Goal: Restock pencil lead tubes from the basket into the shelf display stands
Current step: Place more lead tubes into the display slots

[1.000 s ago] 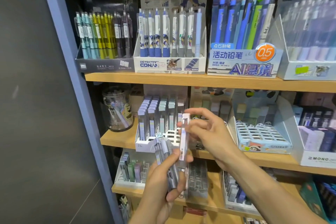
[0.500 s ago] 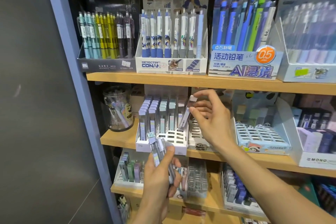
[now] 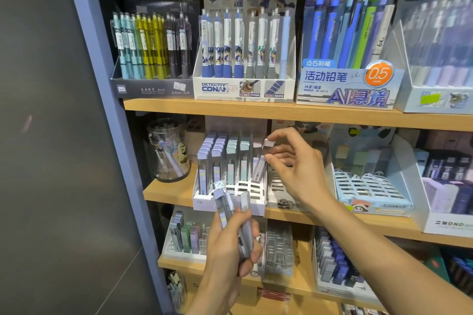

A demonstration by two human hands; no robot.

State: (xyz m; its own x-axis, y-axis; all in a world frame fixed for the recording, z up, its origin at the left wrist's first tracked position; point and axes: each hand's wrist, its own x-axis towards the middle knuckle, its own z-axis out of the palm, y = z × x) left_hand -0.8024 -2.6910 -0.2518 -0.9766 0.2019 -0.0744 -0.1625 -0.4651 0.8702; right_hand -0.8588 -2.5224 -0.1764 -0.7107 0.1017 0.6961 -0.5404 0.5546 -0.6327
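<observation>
Closest to us, the left hand (image 3: 230,243) is wrapped round a fanned bundle of lead tubes (image 3: 234,215), slim clear plastic cases with pale caps, one marked HB, fingers curled tight at the lower end. Just beyond it, the right hand (image 3: 294,169) reaches in over the middle shelf (image 3: 169,193), thumb and forefinger pinching the white cap of a single lead tube (image 3: 260,165); the other fingers fan loosely. That tube leans tilted, its foot down in the white display stand (image 3: 230,198), at the right end of the filled rows near the shelf's front edge. The stand is a glossy slotted grid, front slots bare, back rows packed with upright blue and teal-capped tubes. To its left, a round clear jar (image 3: 169,152) near the shelf's left edge. Further up, the top shelf carries boxed mechanical pencils (image 3: 243,43), standing in neat ranks.
</observation>
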